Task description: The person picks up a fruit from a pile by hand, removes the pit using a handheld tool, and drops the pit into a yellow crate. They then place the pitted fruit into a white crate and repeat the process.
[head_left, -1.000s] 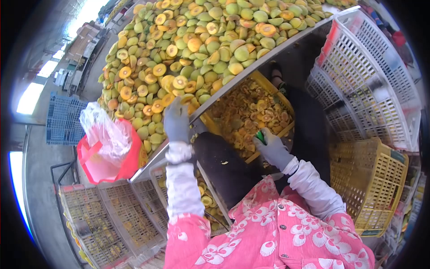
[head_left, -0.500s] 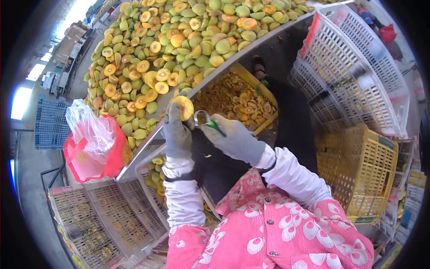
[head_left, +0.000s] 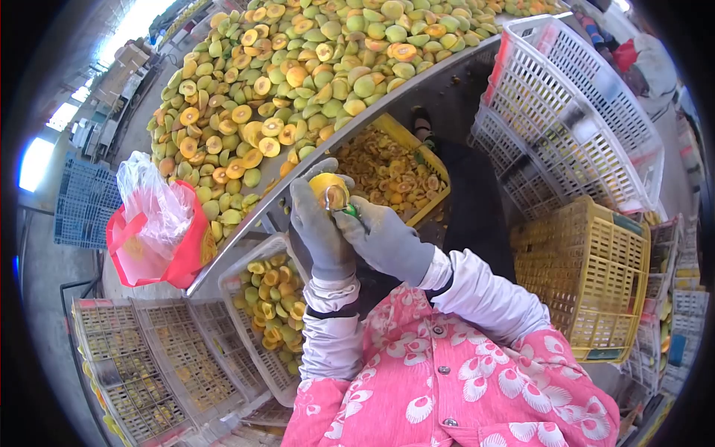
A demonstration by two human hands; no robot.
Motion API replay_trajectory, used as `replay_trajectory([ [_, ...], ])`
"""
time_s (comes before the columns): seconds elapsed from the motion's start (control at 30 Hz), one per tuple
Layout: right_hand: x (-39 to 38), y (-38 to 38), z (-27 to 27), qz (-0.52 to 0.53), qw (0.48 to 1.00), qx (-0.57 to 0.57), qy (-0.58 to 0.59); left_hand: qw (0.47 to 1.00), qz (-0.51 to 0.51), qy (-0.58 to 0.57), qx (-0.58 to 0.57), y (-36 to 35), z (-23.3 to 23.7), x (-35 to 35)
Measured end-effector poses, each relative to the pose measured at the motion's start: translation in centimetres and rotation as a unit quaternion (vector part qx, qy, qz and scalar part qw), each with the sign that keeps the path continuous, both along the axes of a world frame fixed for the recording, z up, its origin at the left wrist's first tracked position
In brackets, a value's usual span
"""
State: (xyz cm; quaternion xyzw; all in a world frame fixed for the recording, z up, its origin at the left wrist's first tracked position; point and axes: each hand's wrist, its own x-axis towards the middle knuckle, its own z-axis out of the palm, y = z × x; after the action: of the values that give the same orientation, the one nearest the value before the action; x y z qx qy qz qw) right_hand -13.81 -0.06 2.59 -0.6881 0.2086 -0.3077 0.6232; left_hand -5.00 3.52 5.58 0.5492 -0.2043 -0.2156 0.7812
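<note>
My left hand (head_left: 319, 232), in a grey glove, is closed around a peach half (head_left: 325, 183), its orange cut face turned towards my right hand. Gripped in my right hand (head_left: 393, 240), also gloved in grey, is a looped pitting knife with a green handle (head_left: 351, 211). Its metal ring lies against the cut face of the peach half. Part of the handle is hidden by my fingers. Just beyond my hands, a yellow crate (head_left: 430, 211) on the floor holds brown-orange scraps.
A heap of halved peaches (head_left: 298, 82) covers the metal table, whose edge (head_left: 249, 237) runs diagonally ahead. Below it stands a white crate (head_left: 289, 372) of peach halves. A red bag (head_left: 181, 264) hangs at left; white crates (head_left: 566, 112) and a yellow basket (head_left: 607, 279) stand right.
My left hand has come lower and to the right with the peach half. The knife's ring, apart from the fruit before, now meets its cut face.
</note>
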Motion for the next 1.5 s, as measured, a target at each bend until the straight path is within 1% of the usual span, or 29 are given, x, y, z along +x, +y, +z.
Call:
replay_trajectory([
  [0.03,-0.5,0.0,0.7,0.002,1.0,0.002,0.0,0.999,-0.009,-0.03,0.026,0.3,0.1,-0.1],
  [0.1,-1.5,-0.5,3.1,0.106,0.971,0.185,0.11,0.999,-0.012,-0.038,0.023,0.6,-0.1,-0.2],
  [0.13,-1.6,-0.8,3.7,0.108,0.97,0.189,0.108,0.999,-0.018,-0.045,0.019,0.7,-0.3,-0.3],
  [0.2,-1.7,-1.1,4.0,0.143,0.935,0.237,0.221,0.998,-0.012,-0.055,0.022,0.6,-0.6,-0.5],
  [0.37,-1.9,-0.9,1.7,0.144,0.938,0.245,0.2,0.996,-0.02,-0.053,0.075,1.1,-0.6,-0.5],
  [0.4,-2.4,-1.4,1.2,0.228,0.888,0.374,0.141,0.995,-0.021,-0.05,0.078,1.0,-0.6,-0.3],
  [0.43,-2.9,-1.8,0.7,0.305,0.811,0.493,0.077,0.989,-0.068,-0.035,0.125,0.9,-0.6,0.2],
  [0.47,-3.2,-2.2,0.5,0.348,0.783,0.514,0.046,0.978,-0.115,-0.02,0.172,0.8,-0.6,0.5],
  [0.5,-3.4,-2.5,0.2,0.347,0.782,0.516,0.045,0.978,-0.116,-0.02,0.174,0.6,-0.9,0.9],
  [0.57,-3.5,-3.0,-1.0,0.399,0.668,0.627,-0.025,0.963,-0.154,-0.096,0.2,0.2,-1.9,1.6],
  [0.6,-3.4,-3.1,-2.0,0.399,0.667,0.629,-0.026,0.962,-0.155,-0.096,0.202,0.0,-2.3,1.7],
  [0.67,-3.0,-3.2,-3.4,0.441,0.571,0.685,-0.1,0.948,-0.196,-0.161,0.191,-0.4,-2.8,1.7],
  [0.7,-2.9,-3.4,-3.9,0.441,0.57,0.686,-0.102,0.948,-0.197,-0.163,0.192,-0.6,-3.3,1.5],
  [0.77,-2.5,-3.6,-4.1,0.476,0.543,0.674,-0.154,0.958,-0.27,0.092,0.03,-1.0,-4.5,0.9],
  [0.8,-2.2,-3.8,-4.9,0.475,0.544,0.674,-0.155,0.958,-0.271,0.092,0.03,-1.3,-5.1,0.9],
  [0.87,-1.5,-4.4,-6.1,0.471,0.485,0.707,-0.206,0.948,-0.239,0.202,0.056,-2.3,-5.9,1.1],
  [0.9,-1.6,-4.8,-6.7,0.472,0.487,0.706,-0.204,0.948,-0.239,0.202,0.053,-2.9,-6.3,1.0],
  [0.97,-2.2,-5.4,-6.4,0.44,0.598,0.628,-0.233,0.966,-0.059,0.25,0.019,-3.7,-6.9,1.0],
  [1.0,-2.2,-6.0,-7.0,0.43,0.585,0.645,-0.24,0.971,-0.165,0.171,-0.005,-2.6,-10.9,4.4],
  [1.03,-2.3,-6.2,-5.9,0.431,0.585,0.645,-0.238,0.971,-0.164,0.172,-0.007,-2.7,-10.4,4.0],
  [1.07,-2.3,-6.2,-3.9,0.281,0.791,0.535,-0.099,0.985,-0.114,0.12,0.052,-2.8,-9.0,3.1],
  [1.1,-2.1,-6.2,-2.9,0.103,0.92,0.376,0.048,0.989,-0.065,0.067,0.111,-2.8,-7.6,2.5],
  [1.13,-1.2,-6.5,-4.5,0.051,0.957,0.249,0.14,0.987,-0.063,0.088,0.119,-2.9,-6.8,2.3],
  [1.17,-0.8,-6.2,-5.4,0.049,0.957,0.249,0.14,0.987,-0.064,0.088,0.119,-3.0,-6.7,2.2],
  [1.23,-0.3,-5.3,-6.0,-0.068,0.98,-0.039,0.184,0.99,-0.038,0.051,0.126,-3.2,-6.7,2.0],
  [1.37,0.2,-5.0,-5.7,-0.069,0.961,-0.085,0.255,0.994,-0.011,0.078,0.078,-3.9,-8.6,2.2],
  [1.43,1.2,-5.0,-7.1,-0.082,0.953,-0.124,0.265,0.991,0.057,-0.024,0.12,-3.9,-9.4,2.5],
  [1.47,1.8,-5.1,-8.4,-0.096,0.943,-0.163,0.274,0.991,0.059,-0.024,0.119,-3.7,-9.1,2.4],
  [1.5,2.5,-5.7,-9.7,-0.094,0.944,-0.164,0.272,0.973,0.095,-0.091,0.189,-3.0,-8.6,2.3],
])
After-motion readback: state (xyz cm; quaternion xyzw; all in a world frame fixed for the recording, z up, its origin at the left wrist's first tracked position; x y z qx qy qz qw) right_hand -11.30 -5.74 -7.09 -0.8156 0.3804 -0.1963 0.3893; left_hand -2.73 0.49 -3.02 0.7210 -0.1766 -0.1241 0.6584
